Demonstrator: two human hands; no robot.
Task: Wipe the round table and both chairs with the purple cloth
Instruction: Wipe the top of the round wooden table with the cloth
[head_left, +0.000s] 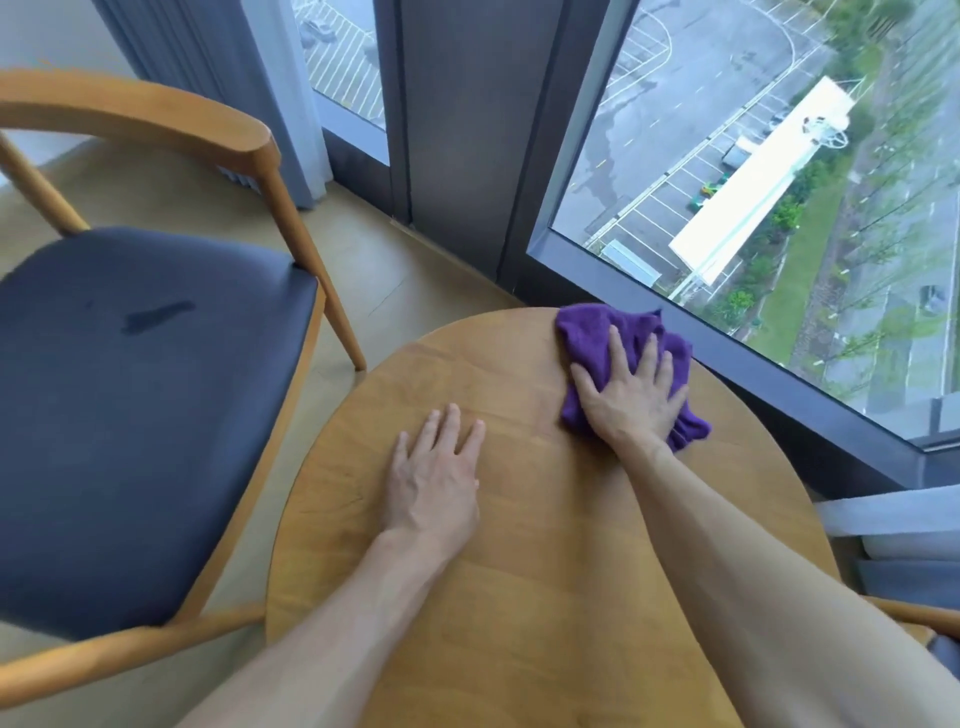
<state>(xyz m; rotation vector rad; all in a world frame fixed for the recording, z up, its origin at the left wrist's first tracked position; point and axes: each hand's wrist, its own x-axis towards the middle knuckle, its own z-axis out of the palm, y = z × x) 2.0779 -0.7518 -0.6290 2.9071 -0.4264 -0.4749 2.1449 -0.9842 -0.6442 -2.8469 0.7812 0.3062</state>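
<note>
The round wooden table (524, 582) fills the lower middle of the view. A crumpled purple cloth (592, 332) lies near its far right edge. My right hand (631, 397) presses flat on the cloth with fingers spread and straight. My left hand (436, 478) rests flat on the bare tabletop, to the left of the cloth and nearer to me. A wooden chair with a dark blue seat (140, 395) stands to the left of the table. A second chair's wooden arm (914, 618) shows at the lower right edge, mostly hidden by my right arm.
A floor-to-ceiling window (753, 156) runs close behind the table's far side, with a dark frame post (457, 130) between panes. Grey curtains (208, 78) hang at the far left, and more curtain fabric (893, 535) at the right. Light wooden floor (363, 260) lies between chair and window.
</note>
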